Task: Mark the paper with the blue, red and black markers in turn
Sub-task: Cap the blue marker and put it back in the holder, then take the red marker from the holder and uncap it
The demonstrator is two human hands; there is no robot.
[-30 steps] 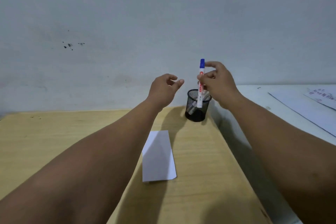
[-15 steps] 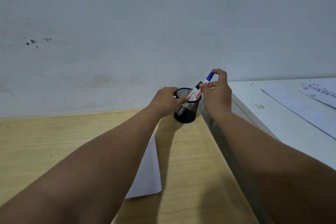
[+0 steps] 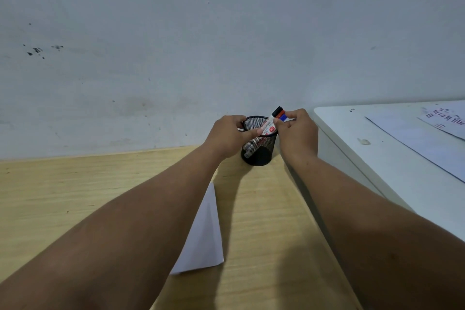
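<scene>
A pale wood-grain counter [image 3: 75,209] fills the lower half of the view, butted against a grey-white wall [image 3: 226,33] that carries a small cluster of dark specks at about 10 o'clock. At 3 o'clock a second, white counter [image 3: 377,153] stands higher, edge to edge with the wooden one, with printed sheets [image 3: 427,138] lying on it toward the far right.

At the back of the wooden counter, just right of centre, stands a black mesh pen cup [image 3: 256,148], close to the wall and to the white counter's side. The left hand [image 3: 227,134] reaches in from 7 o'clock, its grip wrapped around the cup's rim on the left side, thumb across the front of the mesh. The right hand [image 3: 297,133] comes in from 4 o'clock; its grip pinches the upper ends of the markers that lean out of the cup toward 1 o'clock. The blue marker [image 3: 283,118] shows its blue cap between the fingertips, the red marker [image 3: 279,114] a red band just above it, and the black marker [image 3: 277,109] a black cap topmost. Which one the fingers actually grasp cannot be told. White barrels with red print run down into the cup.

The paper [image 3: 203,231], a white sheet, lies flat on the wooden counter at 6 o'clock, partly hidden beneath the left forearm.
</scene>
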